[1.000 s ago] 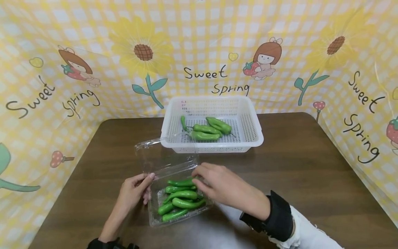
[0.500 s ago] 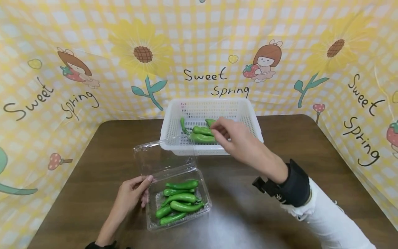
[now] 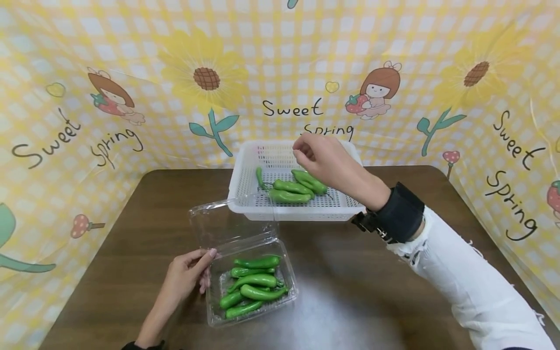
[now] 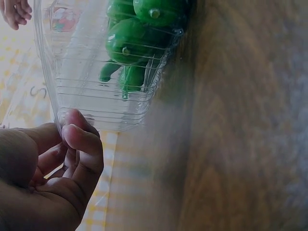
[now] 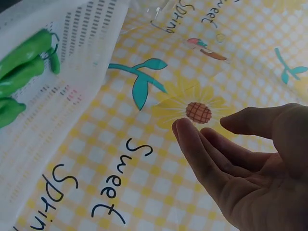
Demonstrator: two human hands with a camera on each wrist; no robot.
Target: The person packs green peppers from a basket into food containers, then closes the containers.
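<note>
A clear plastic clamshell box (image 3: 288,296) lies on the table with its lid (image 3: 232,223) folded back. Several green peppers (image 3: 258,279) fill its bottom. My left hand (image 3: 185,272) pinches the box's left rim near the hinge; in the left wrist view, thumb and fingertips (image 4: 77,137) meet on that edge. Above the white plastic basket (image 3: 302,211) hovers my right hand (image 3: 330,158). Its fingers are loosely bent, and the right wrist view shows a gap between thumb and fingers (image 5: 197,154) with nothing in it. Inside the basket lie several green peppers (image 3: 288,197), below the hand.
The basket stands at the back of the brown wooden table (image 3: 393,272), against a yellow checked cloth (image 3: 280,63) that hangs on three sides. The box's raised lid overlaps the basket's front left corner in the head view.
My right hand has moved from the box's right side up and back, over the basket, and is now higher above it. The left hand stays at the box's rim.
</note>
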